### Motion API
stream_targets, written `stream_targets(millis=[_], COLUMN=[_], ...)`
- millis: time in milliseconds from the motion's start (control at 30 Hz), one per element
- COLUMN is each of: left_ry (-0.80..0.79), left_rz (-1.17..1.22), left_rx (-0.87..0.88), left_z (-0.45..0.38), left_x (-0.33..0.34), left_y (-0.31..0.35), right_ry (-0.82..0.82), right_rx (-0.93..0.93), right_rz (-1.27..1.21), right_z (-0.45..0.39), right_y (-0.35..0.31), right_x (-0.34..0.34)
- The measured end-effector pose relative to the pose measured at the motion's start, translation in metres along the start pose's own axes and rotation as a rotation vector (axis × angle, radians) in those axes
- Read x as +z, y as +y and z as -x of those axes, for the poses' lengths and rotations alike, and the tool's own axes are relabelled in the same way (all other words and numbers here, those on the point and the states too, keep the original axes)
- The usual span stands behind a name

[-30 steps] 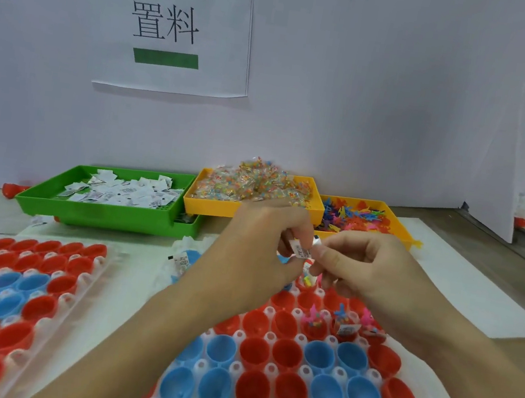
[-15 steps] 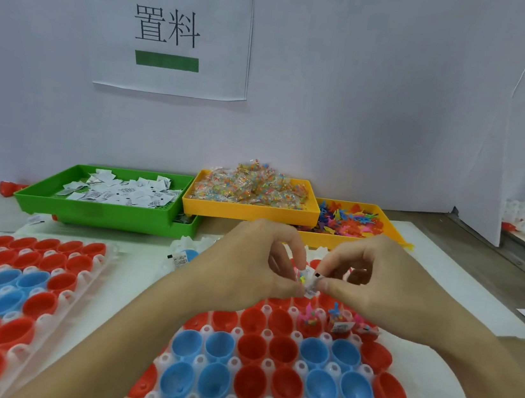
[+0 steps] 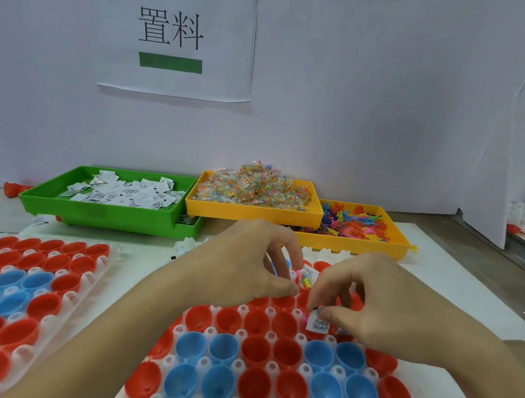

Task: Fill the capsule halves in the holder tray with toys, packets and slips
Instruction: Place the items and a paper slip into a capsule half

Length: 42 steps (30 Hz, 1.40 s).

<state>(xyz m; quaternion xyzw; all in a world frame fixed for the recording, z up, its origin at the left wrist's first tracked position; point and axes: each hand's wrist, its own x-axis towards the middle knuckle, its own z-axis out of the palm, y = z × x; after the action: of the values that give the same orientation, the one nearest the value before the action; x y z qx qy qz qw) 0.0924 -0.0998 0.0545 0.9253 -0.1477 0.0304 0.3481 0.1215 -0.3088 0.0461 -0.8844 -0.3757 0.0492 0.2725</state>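
**Slip pinched over the holder tray**

The holder tray [image 3: 269, 363] lies under both my hands, its red and blue capsule halves [image 3: 286, 352] open upward in rows; most of the near ones hold nothing. A second tray [image 3: 83, 279] of halves sits to my left, with a strip of bare white mat between the two. Beyond them, along the wall, stand a green bin [image 3: 102, 211] of slips, a yellow bin [image 3: 252, 212] of packets and another yellow bin [image 3: 362, 242] of toys.

My left hand [image 3: 246, 263] hovers over the tray's far rows, fingers curled, thumb and fingertips drawn together around a small packet [image 3: 306, 276] seen between my hands; I cannot tell how firmly it grips.

My right hand [image 3: 383, 311] pinches a slip [image 3: 318, 323] between thumb and forefinger, other fingers loosely curled. The slip hangs roughly upright, printed face toward me, just above a red half in the tray's middle rows.
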Motion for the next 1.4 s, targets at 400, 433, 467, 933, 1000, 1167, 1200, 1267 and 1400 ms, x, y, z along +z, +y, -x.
stream_targets(millis=[400, 433, 467, 933, 1000, 1167, 1200, 1267, 1400], left_ry=[-0.002, -0.002, -0.003, -0.02, -0.018, -0.018, -0.031, -0.075, -0.13], left_rz=[0.005, 0.004, 0.003, -0.01, -0.009, -0.033, -0.047, -0.092, -0.151], left_rx=[0.009, 0.01, 0.011, 0.004, 0.01, 0.022, 0.03, 0.049, 0.064], left_z=[0.001, 0.001, 0.002, 0.002, 0.002, 0.0, -0.001, -0.001, 0.002], left_x=[-0.003, -0.004, -0.004, -0.005, -0.005, -0.001, 0.0, 0.003, 0.011], left_y=[0.001, 0.001, 0.001, 0.004, 0.003, 0.001, 0.0, 0.0, 0.003], right_ry=[0.013, 0.015, 0.021, 0.005, -0.001, 0.012, 0.011, 0.01, -0.001], right_rx=[-0.002, -0.006, -0.013, -0.003, 0.008, 0.027, 0.033, 0.037, 0.042], right_rz=[0.133, 0.134, 0.13, 0.129, 0.134, 0.166, 0.174, 0.191, 0.18], right_z=[-0.002, -0.002, -0.002, -0.004, -0.003, -0.003, -0.003, -0.003, -0.001], right_y=[-0.001, -0.002, -0.002, -0.004, -0.004, -0.002, -0.001, -0.002, -0.003], right_x=[0.006, 0.005, 0.005, 0.01, 0.01, 0.013, 0.013, 0.014, 0.009])
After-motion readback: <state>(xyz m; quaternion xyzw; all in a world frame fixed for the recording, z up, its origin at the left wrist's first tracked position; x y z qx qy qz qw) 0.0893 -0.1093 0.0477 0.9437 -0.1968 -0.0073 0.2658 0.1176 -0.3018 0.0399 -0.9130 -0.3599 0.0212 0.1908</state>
